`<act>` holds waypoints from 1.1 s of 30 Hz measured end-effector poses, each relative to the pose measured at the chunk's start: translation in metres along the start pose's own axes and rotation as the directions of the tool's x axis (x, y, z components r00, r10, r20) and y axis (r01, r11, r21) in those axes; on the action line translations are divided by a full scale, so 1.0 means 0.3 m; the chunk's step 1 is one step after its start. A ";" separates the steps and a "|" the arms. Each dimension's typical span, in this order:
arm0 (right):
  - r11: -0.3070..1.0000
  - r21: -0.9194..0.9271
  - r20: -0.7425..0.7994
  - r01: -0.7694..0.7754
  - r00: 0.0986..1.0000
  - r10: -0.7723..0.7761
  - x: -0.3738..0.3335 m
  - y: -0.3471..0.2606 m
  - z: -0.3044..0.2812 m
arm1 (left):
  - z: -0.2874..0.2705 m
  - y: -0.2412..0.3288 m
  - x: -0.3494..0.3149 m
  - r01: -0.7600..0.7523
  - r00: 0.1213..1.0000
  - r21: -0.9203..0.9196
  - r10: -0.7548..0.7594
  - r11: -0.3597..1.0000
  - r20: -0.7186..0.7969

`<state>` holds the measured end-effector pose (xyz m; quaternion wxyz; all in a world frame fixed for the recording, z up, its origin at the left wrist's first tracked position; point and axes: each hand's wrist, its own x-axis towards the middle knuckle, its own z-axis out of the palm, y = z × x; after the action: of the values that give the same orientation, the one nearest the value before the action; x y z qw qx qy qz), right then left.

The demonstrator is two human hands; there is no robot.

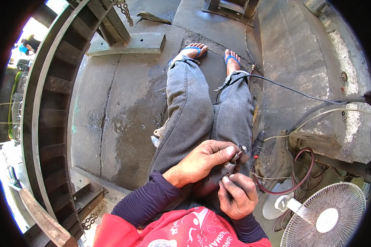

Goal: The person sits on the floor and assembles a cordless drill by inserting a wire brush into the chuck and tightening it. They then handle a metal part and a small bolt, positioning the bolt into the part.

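Observation:
Over my lap, both hands work close together at the grey metal nose point(230, 166) of what looks like a hand-held power tool. Its dark, slotted body point(207, 184) rests between my thighs, partly covered by my hands. My left hand point(208, 159) is closed, thumb and fingers pinching a small shiny metal piece point(236, 156) at the tip of that nose. Just below, my right hand point(238, 196) is closed with thumb and forefinger pressed together beside the nose; what they grip is too small to make out. A shiny round bit point(244, 149) shows by the left fingertips.
A white fan point(327, 220) stands at the lower right, near a dark red hose point(303, 164). Black cable point(290, 87) crosses by my right leg. A ribbed steel beam point(53, 103) runs along the left. A metal tool point(156, 138) lies beside my left leg.

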<state>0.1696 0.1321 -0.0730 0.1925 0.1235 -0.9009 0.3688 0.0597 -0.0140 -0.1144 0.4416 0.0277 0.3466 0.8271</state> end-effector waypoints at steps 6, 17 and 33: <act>1.000 -0.001 0.004 -0.006 1.000 0.006 0.000 0.000 -0.002 | -0.012 0.003 0.011 -0.048 0.996 -0.001 0.047 0.999 0.072; 1.000 -0.009 -0.001 -0.008 1.000 0.008 0.006 -0.004 -0.002 | -0.006 0.010 0.009 -0.013 0.998 0.007 0.013 1.000 0.067; 1.000 -0.008 -0.006 -0.022 1.000 0.022 0.001 -0.003 -0.001 | -0.011 -0.004 0.009 0.000 0.998 -0.049 0.003 0.999 0.058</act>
<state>0.1696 0.1316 -0.0722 0.1916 0.1117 -0.9031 0.3677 0.0578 -0.0134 -0.1183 0.4515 0.0411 0.3132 0.8345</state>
